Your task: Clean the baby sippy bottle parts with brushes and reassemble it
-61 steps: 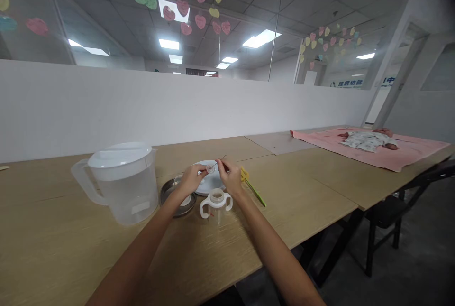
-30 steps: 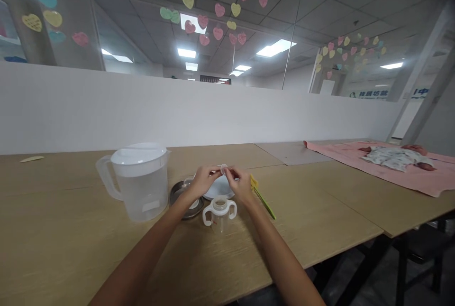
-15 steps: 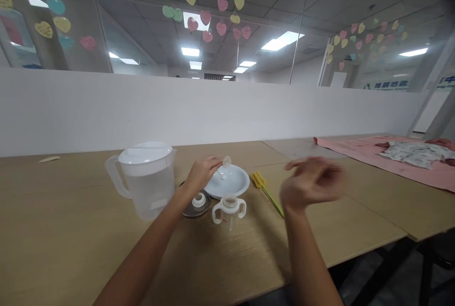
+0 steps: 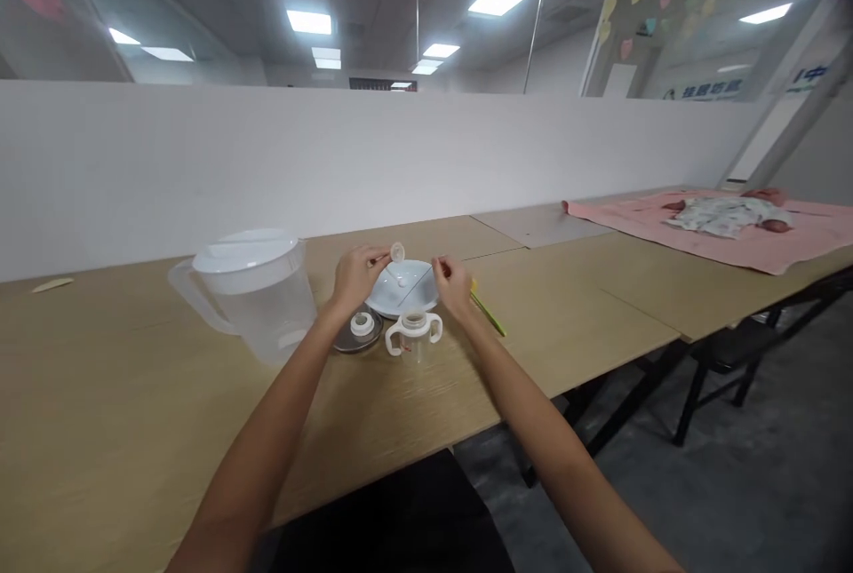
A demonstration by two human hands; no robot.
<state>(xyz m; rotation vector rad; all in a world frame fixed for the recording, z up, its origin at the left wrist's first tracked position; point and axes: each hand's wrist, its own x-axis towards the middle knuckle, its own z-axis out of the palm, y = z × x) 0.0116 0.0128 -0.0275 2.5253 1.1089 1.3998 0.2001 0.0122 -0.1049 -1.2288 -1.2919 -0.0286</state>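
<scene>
Pinched in my left hand (image 4: 360, 278) is a clear, round bottle nipple (image 4: 398, 252), held over a white bowl (image 4: 382, 296). My right hand (image 4: 454, 286) is closed on a thin dark stick (image 4: 414, 287) that slants down across the bowl; its tip is too fine to make out. In front of the bowl stands a clear baby bottle (image 4: 414, 346) with two white handles and an uncovered neck. A white ring cap (image 4: 362, 324) lies on a dark metal dish (image 4: 347, 342). Behind my right wrist, a green-handled brush (image 4: 491, 314) is partly hidden.
A large lidded pitcher (image 4: 275, 315) of clear plastic stands left of my left hand. Far right, a baby-like figure (image 4: 723, 216) in patterned clothes lies on a pink blanket (image 4: 619, 219). A dark chair (image 4: 723, 355) stands beyond the table's front edge.
My right hand has come left from the open table to the bowl, now with the thin stick in its fingers. My left hand still holds the nipple. The view has tilted down.
</scene>
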